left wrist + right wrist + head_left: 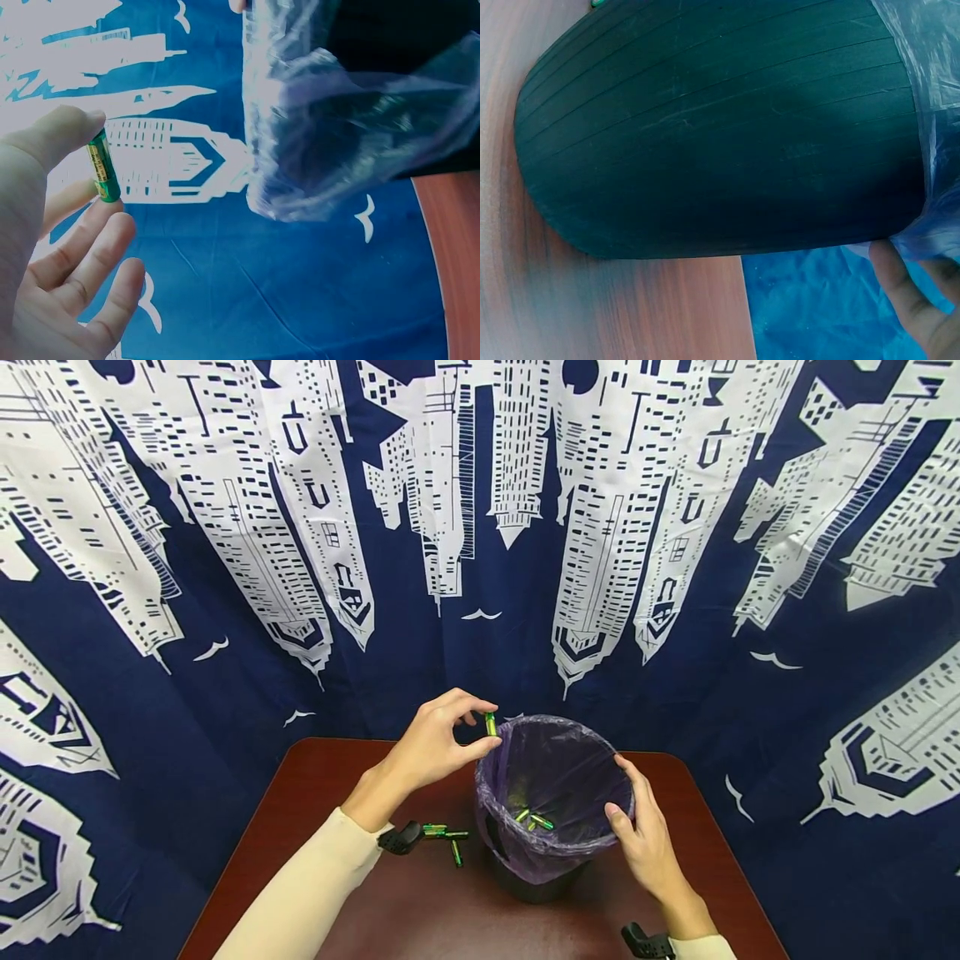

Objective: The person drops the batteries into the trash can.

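Between thumb and fingertip, my left hand [431, 739] pinches a green and yellow battery [491, 724]. It is held upright at the left edge of the trash bin's rim; the left wrist view shows the battery [104, 166] with the other fingers spread loosely below. A dark trash bin [720, 150] stands on the table, lined with a translucent purple bag [517, 852] folded over its rim. My right hand [651, 843] grips the bin's rim on the right, with the thumb over the edge. Several similar batteries [542, 821] lie at the bottom inside the bag.
Several more green batteries [457, 853] lie on the reddish-brown table [360, 893], left of the bin and near my left wrist. A navy curtain [450, 660] with white buildings hangs behind the table and along its sides.
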Demonstrator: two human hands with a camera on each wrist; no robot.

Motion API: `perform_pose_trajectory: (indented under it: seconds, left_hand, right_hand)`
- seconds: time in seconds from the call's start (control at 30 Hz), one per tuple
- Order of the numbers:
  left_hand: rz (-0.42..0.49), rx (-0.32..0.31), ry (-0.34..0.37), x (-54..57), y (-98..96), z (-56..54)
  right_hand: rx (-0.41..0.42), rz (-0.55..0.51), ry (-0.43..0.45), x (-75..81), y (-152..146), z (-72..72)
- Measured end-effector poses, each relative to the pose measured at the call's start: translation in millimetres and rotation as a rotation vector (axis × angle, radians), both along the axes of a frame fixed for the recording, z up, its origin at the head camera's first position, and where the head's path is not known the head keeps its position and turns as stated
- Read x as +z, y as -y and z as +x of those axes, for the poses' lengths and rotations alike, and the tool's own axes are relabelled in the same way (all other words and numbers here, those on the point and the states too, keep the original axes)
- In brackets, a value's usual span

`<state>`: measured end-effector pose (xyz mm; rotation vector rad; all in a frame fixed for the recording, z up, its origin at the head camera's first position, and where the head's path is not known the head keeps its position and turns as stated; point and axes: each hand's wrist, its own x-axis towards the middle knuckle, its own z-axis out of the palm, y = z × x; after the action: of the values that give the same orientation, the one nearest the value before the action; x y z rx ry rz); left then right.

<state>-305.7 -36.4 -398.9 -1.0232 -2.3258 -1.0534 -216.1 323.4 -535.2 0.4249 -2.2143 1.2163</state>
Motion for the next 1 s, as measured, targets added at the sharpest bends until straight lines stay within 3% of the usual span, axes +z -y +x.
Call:
perform_pose_trajectory:
  seconds: [0.4, 0.77, 1.0]
  left_hand:
    - [-0.057, -0.092, 0.039, 21.3, -42.9, -6.1]
    - [-0.091, -0.065, 0.03, 22.7, -64.1, -7.1]
    - [-0.101, -0.049, 0.044, 22.8, -65.9, -6.6]
  right_hand:
    - [0.001, -0.005, 0.014, -0.4, -0.8, 1.3]
    - [0.01, 0.003, 0.014, 2.7, 2.7, 2.1]
    - [0.005, -0.008, 0.0, 2.0, 1.3, -0.4]
